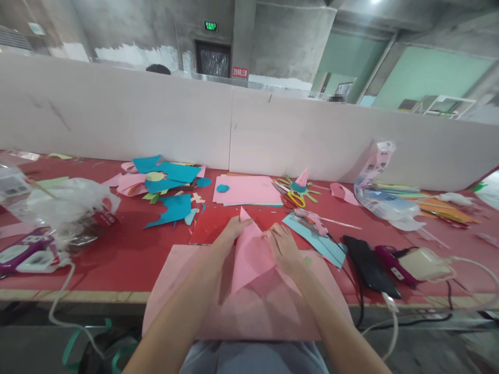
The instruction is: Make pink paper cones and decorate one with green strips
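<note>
A sheet of pink paper (pixel 253 259), rolled to a point at its far end, is between my hands over a larger pink sheet (pixel 175 301) at the table's front edge. My left hand (pixel 236 228) is closed on the paper's left side near the tip. Bent fingers of my right hand (pixel 283 244) grip its right side. Beyond them lies a red sheet (pixel 206 223). A glue gun with a pink body (pixel 315 222) rests on a light blue strip (pixel 323 244) to the right. Behind stands a pink cone (pixel 302 179) with a blue band and green strips round its base.
Scissors with yellow handles (pixel 294 198) lie by stacked pink sheets (pixel 249 189). Blue paper scraps (pixel 175 174) are heaped at back left. A black phone (pixel 370 265) and cables lie right, a plastic bag (pixel 78 202) left. A white partition (pixel 156 114) closes the table's back.
</note>
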`<state>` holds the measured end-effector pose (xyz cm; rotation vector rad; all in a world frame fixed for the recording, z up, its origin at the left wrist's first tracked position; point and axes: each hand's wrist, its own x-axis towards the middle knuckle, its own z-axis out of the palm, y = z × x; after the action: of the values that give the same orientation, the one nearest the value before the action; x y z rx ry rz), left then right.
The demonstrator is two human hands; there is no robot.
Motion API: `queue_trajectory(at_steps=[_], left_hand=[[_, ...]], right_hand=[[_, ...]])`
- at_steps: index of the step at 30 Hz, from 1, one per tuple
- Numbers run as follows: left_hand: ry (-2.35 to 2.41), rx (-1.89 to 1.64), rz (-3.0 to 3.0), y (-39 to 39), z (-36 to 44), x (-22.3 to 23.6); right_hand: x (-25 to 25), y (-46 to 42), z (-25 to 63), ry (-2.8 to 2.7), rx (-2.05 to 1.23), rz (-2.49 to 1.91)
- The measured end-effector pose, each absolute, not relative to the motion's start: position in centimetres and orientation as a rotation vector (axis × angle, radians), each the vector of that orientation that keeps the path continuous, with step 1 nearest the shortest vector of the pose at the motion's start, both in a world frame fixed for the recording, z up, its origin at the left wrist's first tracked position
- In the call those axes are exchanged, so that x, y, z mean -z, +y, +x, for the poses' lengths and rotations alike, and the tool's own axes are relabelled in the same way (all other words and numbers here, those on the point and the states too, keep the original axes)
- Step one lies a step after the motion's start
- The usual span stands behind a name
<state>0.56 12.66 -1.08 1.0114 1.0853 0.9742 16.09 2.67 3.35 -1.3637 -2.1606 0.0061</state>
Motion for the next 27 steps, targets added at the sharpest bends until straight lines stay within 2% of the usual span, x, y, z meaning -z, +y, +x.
queue_trajectory(at_steps=[27], left_hand=[[1.067,-0.993,1.04,12.86,0.62,1.36]], right_hand=[[-3.25,2.69,15.89,-2.169,-0.044,-1.404]])
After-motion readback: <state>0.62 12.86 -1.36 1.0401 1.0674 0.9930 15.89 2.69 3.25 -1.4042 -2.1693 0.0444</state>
